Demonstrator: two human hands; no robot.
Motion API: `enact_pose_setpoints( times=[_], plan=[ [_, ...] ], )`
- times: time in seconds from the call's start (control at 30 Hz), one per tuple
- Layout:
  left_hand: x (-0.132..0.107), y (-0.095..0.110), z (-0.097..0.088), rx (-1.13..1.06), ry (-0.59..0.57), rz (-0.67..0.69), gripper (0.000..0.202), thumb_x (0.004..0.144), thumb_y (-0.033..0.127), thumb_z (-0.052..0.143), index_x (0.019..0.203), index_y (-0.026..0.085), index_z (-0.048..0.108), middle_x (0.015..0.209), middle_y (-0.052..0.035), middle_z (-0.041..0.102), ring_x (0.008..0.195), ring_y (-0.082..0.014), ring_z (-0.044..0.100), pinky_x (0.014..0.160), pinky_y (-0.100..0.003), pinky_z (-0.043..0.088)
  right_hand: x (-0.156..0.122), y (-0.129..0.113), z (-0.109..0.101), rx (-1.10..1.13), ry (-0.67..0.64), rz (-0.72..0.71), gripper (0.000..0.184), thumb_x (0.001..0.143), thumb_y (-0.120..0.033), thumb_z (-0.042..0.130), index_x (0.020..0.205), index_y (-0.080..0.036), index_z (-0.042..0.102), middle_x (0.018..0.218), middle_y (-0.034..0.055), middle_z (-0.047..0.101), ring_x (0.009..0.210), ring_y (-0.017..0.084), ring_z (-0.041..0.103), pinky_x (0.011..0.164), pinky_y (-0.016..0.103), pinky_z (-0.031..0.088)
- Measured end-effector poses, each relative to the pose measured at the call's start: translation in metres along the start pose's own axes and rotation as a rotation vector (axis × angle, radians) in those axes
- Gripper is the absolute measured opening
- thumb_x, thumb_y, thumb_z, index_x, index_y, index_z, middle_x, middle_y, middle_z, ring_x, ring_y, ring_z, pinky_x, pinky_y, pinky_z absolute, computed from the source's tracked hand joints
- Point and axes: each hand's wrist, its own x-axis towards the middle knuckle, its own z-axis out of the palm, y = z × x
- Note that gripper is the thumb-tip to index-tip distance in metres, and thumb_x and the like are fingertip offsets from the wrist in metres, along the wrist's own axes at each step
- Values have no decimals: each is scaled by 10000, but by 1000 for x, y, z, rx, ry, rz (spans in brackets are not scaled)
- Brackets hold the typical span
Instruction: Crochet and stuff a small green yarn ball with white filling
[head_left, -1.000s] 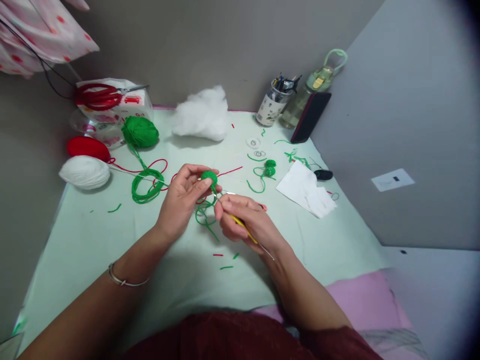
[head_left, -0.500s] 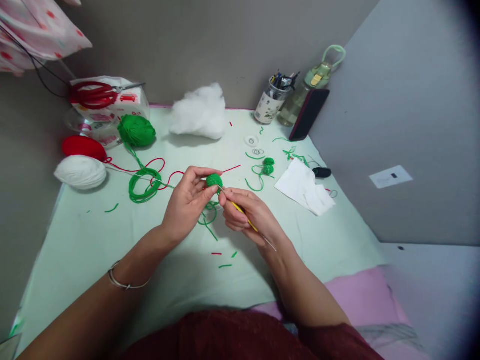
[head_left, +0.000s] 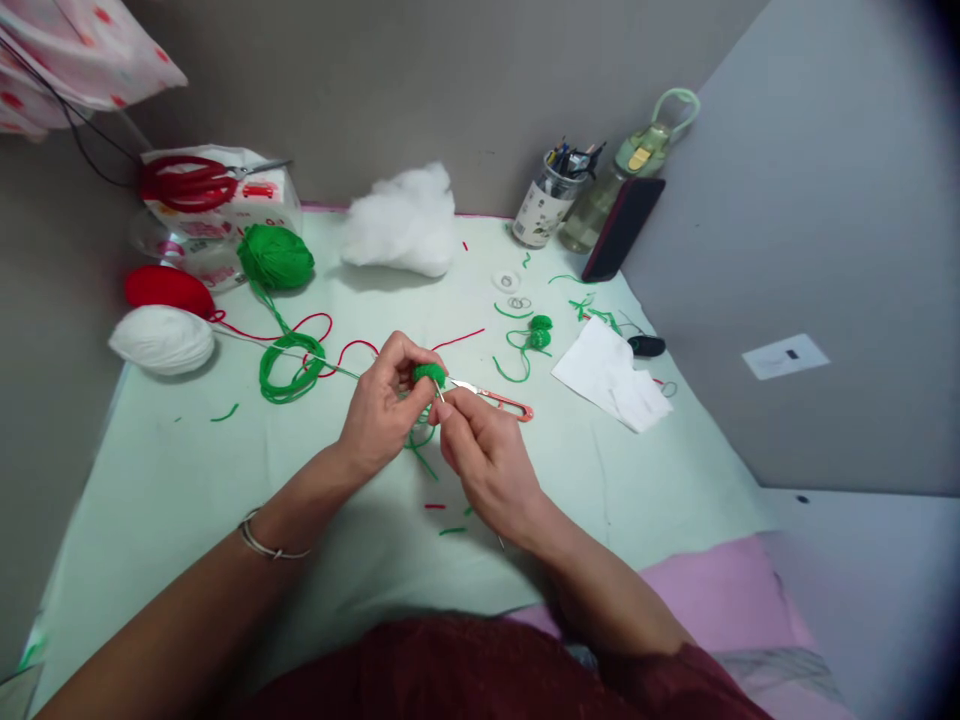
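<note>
Two hands meet at a small green crocheted piece (head_left: 428,372), held over the pale counter (head_left: 315,600).
Nearest, on the near side of the piece, lies a short red yarn scrap (head_left: 434,506); the right hand (head_left: 487,450), just right of the piece, is closed around a slim hook (head_left: 439,393) whose tip meets the piece. The left hand (head_left: 379,410) pinches the piece between thumb and fingers from its left. Orange-handled scissors (head_left: 516,407) lie to its right, and a coil of green yarn (head_left: 270,381) to its left. Farther right of the piece is a white sheet (head_left: 606,375); a white yarn ball (head_left: 161,340) sits well to its left. Beyond the piece rests a mound of white stuffing (head_left: 401,222), with a pen jar (head_left: 541,212) beyond and to the right.
</note>
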Motion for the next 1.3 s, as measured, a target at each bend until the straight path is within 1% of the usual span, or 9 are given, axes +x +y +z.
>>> enact_pose_setpoints(
  times=[0.1,0.37,0.6,0.87,0.93,1.07,1.13,1.23,1.3],
  plan=[
    [0,6,-1,-16,-21,-40,95,847,149,631,901,219,597,849,15,654,725,-127,613,672,-255,495,2,0,-2,11,-15,1,258,1015,-322,474,788,-210,522,582,-70,419,532,95,344,541,253,275],
    [-3,3,-3,178,46,14,133,863,152,594,917,220,694,872,-13,673,724,-156,589,662,-287,481,25,4,-21,841,-391,403,240,989,-285,526,800,-172,623,431,-129,296,384,54,131,391,187,167],
    [-3,-6,-6,413,78,338,204,893,101,534,990,233,656,1031,-59,692,975,-209,643,799,-320,532,24,10,-20,975,-465,458,224,996,-302,568,828,-171,635,403,-138,266,372,53,92,352,158,167],
    [-1,-3,-8,381,34,328,282,909,89,532,995,257,743,1071,-69,682,1054,-239,626,943,-382,515,27,25,-16,910,-520,371,283,1009,-349,514,823,-168,628,352,-139,291,318,49,122,357,150,218],
    [2,-9,-14,382,60,329,260,891,98,579,1009,260,745,1109,-72,670,1078,-249,616,974,-392,504,22,21,-13,916,-667,365,308,989,-422,557,832,-169,638,339,-139,305,295,55,158,344,171,225],
    [10,-13,-27,263,214,147,168,837,157,696,989,229,710,1021,-50,656,958,-217,646,881,-346,535,8,3,-10,682,-1350,288,402,1016,-488,533,1044,-120,692,491,-59,523,396,94,434,429,226,365],
    [11,-7,-29,42,194,-38,132,848,230,721,971,222,675,923,-16,654,775,-171,664,730,-306,553,6,-3,-14,580,-1020,161,394,1047,-477,472,1077,-152,691,590,-36,574,458,97,471,470,235,379],
    [7,5,-23,-204,59,-207,144,878,310,728,957,217,653,840,3,672,662,-142,669,662,-280,553,11,-1,-21,299,-206,-47,297,1033,-441,524,1041,-211,711,781,-2,621,578,103,462,545,251,366],
    [3,9,-18,-245,-44,-259,153,900,344,722,964,221,656,757,19,663,603,-131,642,620,-268,533,17,5,-23,101,98,-108,192,973,-409,644,1000,-232,711,882,11,626,652,118,454,600,264,367]
  ],
)
